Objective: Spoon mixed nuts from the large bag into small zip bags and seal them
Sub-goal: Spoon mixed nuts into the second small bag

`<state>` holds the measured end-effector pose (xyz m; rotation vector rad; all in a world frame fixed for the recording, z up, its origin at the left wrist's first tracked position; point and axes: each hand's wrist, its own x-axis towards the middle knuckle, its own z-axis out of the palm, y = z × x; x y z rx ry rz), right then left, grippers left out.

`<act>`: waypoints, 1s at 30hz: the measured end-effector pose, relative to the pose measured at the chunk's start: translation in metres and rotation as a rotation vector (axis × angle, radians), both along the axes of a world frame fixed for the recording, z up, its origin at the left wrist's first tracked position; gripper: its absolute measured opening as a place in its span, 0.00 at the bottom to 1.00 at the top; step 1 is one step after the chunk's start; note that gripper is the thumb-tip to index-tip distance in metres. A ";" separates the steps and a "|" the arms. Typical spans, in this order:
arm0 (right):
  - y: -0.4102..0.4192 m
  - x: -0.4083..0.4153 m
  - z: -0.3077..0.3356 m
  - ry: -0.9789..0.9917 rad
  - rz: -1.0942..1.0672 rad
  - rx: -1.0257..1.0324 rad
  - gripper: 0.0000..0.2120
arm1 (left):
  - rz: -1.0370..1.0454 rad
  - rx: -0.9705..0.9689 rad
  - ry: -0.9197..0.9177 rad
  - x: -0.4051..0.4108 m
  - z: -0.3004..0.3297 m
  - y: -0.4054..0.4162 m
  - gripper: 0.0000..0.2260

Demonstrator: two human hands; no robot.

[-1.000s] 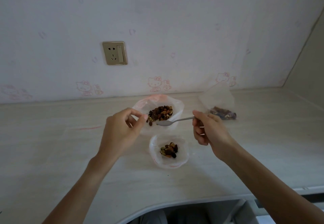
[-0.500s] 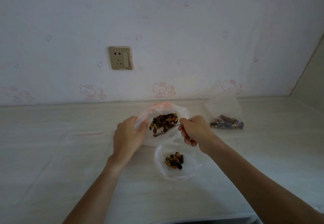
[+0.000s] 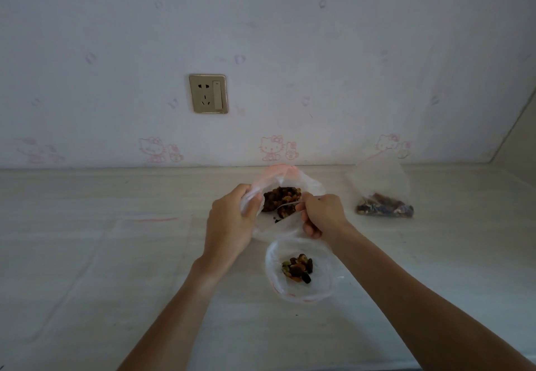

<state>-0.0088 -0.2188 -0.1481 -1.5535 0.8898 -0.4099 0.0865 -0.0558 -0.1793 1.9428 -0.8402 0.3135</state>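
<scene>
The spoon (image 3: 287,205) is mostly hidden: only a short stretch of pale metal shows between the nuts and the right hand (image 3: 320,215), and its bowl is buried in the nuts, so what it carries cannot be made out. Its handle is lost inside the right grip, whose fingers are curled round it. The visible stretch runs roughly left to right, bowl end toward the left, slightly lower than the handle end.

The large bag (image 3: 285,179) is clear, crumpled plastic with a pinkish tint at its far rim, its mouth gaping upward and toward the camera. Inside lies a dark brown and orange heap of nuts (image 3: 280,198). The left hand (image 3: 232,219) is at the bag's left side, thumb and fingers pinching the rim there; the plastic folds over the fingertips, so the exact hold is unclear.

Just nearer than the large bag stands a small bag (image 3: 298,295), clear, mouth open in a round ring, with a small cluster of brown, black and green nuts at its bottom. Its far edge is overlapped by the right hand and the large bag's plastic.

Right of the large bag, well apart, a filled bag (image 3: 383,209) rests on the bench (image 3: 87,254), its upper plastic hard to tell from the wall. Beyond and left of the large bag, a socket (image 3: 208,93) sits on the wall.
</scene>
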 end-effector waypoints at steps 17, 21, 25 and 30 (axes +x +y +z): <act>-0.010 -0.024 -0.013 -0.085 0.072 0.018 0.19 | 0.044 -0.039 0.047 0.003 -0.002 0.001 0.13; -0.014 -0.035 -0.010 -0.093 0.067 0.016 0.19 | 0.048 -0.039 0.046 0.003 -0.001 0.000 0.14; -0.019 -0.045 0.004 -0.181 0.085 0.052 0.19 | 0.061 -0.015 0.044 0.001 0.002 0.002 0.13; -0.027 -0.065 0.028 -0.273 0.100 0.029 0.18 | 0.064 -0.003 0.045 0.000 0.013 0.011 0.17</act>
